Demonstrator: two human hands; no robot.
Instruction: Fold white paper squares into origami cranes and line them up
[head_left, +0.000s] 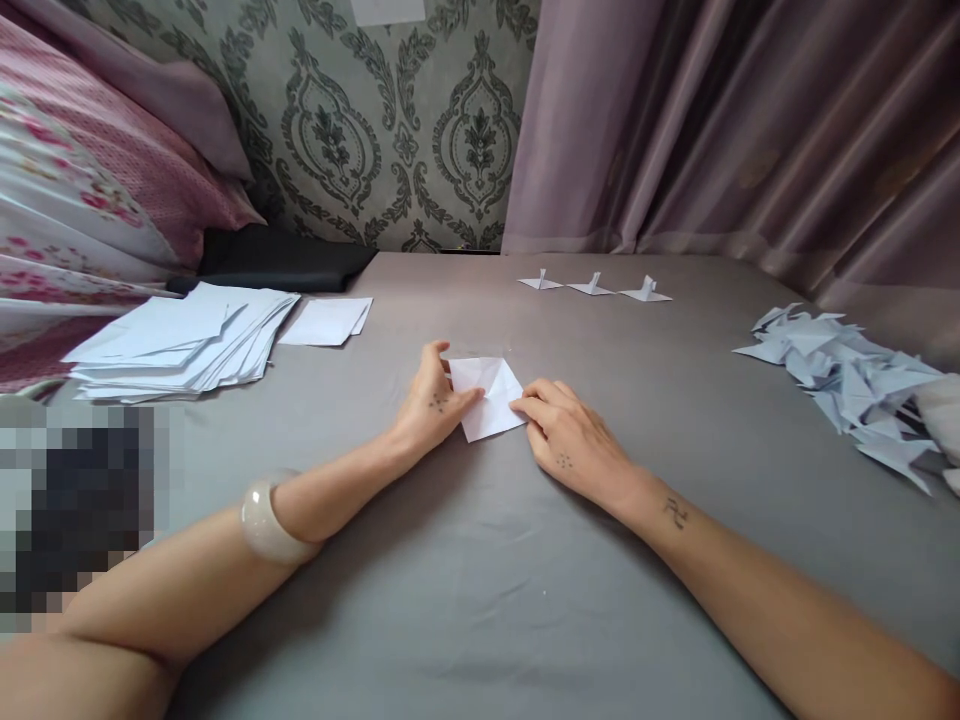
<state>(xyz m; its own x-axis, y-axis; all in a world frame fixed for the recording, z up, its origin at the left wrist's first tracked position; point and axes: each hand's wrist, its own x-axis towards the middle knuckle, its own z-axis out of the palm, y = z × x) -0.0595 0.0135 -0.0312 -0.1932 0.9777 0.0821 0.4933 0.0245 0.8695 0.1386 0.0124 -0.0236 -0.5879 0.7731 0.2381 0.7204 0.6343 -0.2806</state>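
Observation:
A small sheet of white paper (pixel 489 412), creased and partly folded, is held between my two hands over the middle of the grey cloth. My left hand (pixel 435 400) grips its left side, the thumb lying across the front and the other fingers partly hidden behind. At the right corner, my right hand (pixel 566 430) pinches the paper between thumb and fingertips. A triangular flap shows on the upper part of the sheet.
A tall stack of white paper (pixel 187 335) lies left, beside a few small sheets (pixel 326 321) and a black folded item (pixel 285 258). Three folded paper figures (pixel 592 286) stand in a row at the back. Many folded paper pieces (pixel 840 365) are heaped at right.

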